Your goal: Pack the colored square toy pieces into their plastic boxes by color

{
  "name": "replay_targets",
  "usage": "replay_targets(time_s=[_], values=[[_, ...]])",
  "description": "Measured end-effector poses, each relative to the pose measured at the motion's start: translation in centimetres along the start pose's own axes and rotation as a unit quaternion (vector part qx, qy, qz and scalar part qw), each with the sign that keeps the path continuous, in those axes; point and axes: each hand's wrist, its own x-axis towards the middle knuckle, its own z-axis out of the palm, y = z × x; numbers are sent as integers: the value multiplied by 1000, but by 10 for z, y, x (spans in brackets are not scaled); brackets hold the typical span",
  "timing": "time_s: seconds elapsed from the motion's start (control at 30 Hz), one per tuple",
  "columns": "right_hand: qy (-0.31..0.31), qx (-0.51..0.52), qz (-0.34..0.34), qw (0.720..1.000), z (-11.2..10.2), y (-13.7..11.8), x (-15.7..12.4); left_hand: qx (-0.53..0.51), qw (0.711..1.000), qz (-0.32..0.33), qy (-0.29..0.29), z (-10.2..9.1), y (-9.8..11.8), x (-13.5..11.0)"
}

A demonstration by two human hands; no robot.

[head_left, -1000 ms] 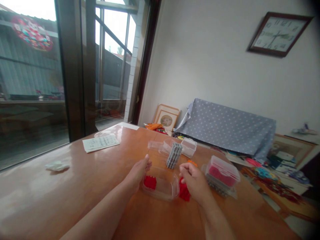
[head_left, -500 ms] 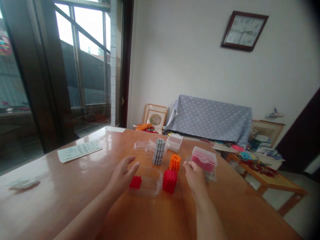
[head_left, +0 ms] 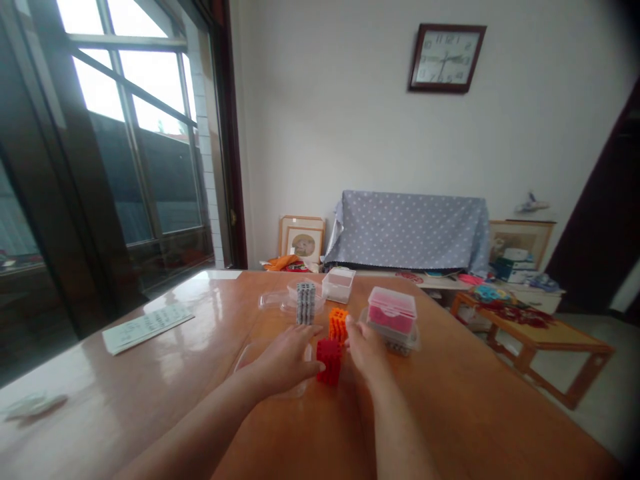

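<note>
My left hand [head_left: 286, 358] reaches over a clear plastic tub [head_left: 295, 390], fingers stretched out and thumb apart. Its thumb tip is at the left side of a red stack of toothed blocks [head_left: 329, 363]; whether it touches, I cannot tell. My right hand [head_left: 365, 347] is just right of an orange stack [head_left: 338, 325], fingers apart and holding nothing that I can see. Behind my left fingers stands a grey stack [head_left: 305, 303], upright, its base hidden. My left hand and forearm cover most of the tub's inside.
A lidded box with pink contents [head_left: 393, 310] sits on another clear container at the right. Farther back are a white box [head_left: 339, 285] and a clear lid [head_left: 273, 301]. Papers [head_left: 147, 328] and a small plastic packet [head_left: 33, 405] lie at the left.
My left hand has moved right, toward the red stack, and now hides the red piece in the tub. My right hand has come closer to the orange stack. The view has turned slightly.
</note>
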Motion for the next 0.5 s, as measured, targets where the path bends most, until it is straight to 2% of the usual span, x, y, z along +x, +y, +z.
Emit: replay_targets(time_s=[0.07,0.23,0.37,0.43,0.5], values=[[13,11,12,1000,-2,-2,0,13,999,8,-33,2,6,7],[42,52,24,997,-8,-7,0,-5,997,26,-67,3,12,27],[39,62,25,997,-10,-9,-1,-35,996,-15,-86,4,13,38],[43,68,31,996,-10,-9,-1,-14,995,-21,-96,6,13,41],[52,77,31,995,-9,-9,-1,52,991,-2,-122,8,14,44]])
